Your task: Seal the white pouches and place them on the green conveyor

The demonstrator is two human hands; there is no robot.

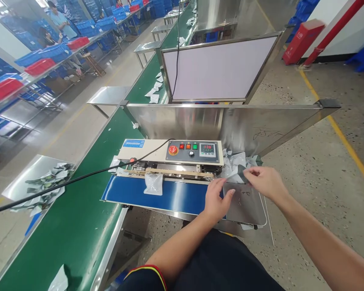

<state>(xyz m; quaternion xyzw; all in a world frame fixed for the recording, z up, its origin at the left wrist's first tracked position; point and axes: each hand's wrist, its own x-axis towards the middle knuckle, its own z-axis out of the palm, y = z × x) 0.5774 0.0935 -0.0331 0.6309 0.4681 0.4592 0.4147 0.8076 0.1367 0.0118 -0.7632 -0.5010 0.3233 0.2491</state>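
Between finger and thumb, my right hand (265, 182) pinches the dark end of a small silvery-white packet (235, 177), at the right end of a band sealing machine (153, 152). My left hand (217, 200) hovers over the right end of the machine's blue belt (185, 198), thumb apart from the fingers. Its fingertips are close to the packet's left side; whether they touch it I cannot tell. Another white packet (153, 184) hangs at the sealing band, lying over the blue belt. Behind my right hand lies a pile of similar packets (230, 161).
A green conveyor (87, 178) runs past on the left, with packets farther along it. A black cable (79, 178) crosses in front of the machine. A steel partition (185, 121) stands behind it. More packets (47, 186) pile on a left side shelf. People stand far back left.
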